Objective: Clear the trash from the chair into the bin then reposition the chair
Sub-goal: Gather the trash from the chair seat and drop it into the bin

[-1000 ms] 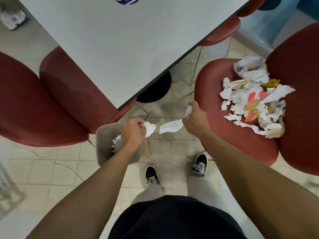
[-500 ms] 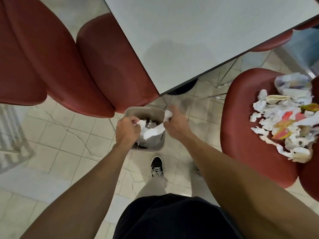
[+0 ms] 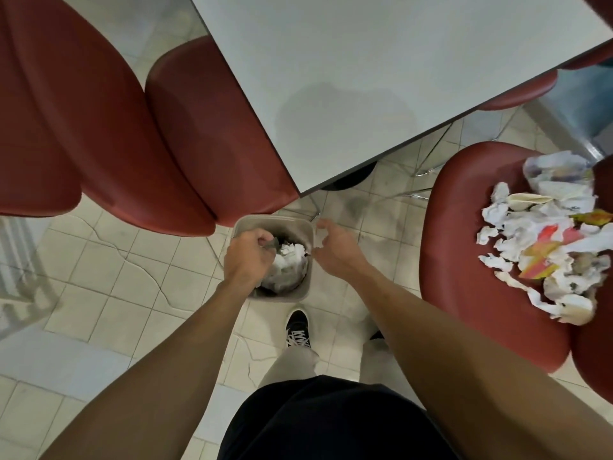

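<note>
With the left hand (image 3: 247,257) curled over the small grey plastic bin (image 3: 306,227) and the right hand (image 3: 333,245) spread empty beside it, release fully above the crumpled white paper (image 3: 288,263) inside so nothing spills onto the floor.

Pale tiled floor (image 3: 109,277) with some cracks, a plain white tabletop (image 3: 381,78) overhead, and two red chairs (image 3: 132,134) tucked along its left side.
</note>
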### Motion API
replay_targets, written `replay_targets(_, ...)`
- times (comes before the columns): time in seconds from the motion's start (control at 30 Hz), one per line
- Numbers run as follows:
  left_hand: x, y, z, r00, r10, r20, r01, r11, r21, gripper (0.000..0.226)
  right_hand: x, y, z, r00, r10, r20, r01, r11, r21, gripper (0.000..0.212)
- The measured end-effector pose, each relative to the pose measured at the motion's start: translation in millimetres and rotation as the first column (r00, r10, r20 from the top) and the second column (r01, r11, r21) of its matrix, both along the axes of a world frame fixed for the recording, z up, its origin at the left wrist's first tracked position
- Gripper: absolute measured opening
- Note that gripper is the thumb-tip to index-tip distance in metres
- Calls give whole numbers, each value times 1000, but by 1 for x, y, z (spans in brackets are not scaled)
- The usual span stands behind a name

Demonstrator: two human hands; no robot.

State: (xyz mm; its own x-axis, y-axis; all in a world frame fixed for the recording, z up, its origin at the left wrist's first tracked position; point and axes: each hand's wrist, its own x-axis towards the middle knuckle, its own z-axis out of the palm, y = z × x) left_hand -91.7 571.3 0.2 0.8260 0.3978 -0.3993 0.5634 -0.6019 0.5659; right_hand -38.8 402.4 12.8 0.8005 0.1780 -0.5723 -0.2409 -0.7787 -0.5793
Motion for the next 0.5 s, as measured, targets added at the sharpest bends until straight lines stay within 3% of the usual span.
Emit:
replay_targets(0.27, 30, -85, 8, 989, -149, -19, 150, 988, 49, 16, 14, -96, -6, 994, -102, -49, 106, 991, 77, 49)
replay_targets(0.5, 77, -203, -7, 946, -303, -112, 309, 950, 43, 18, 34, -229, -19, 961, -265, -76, 267, 964, 18, 47)
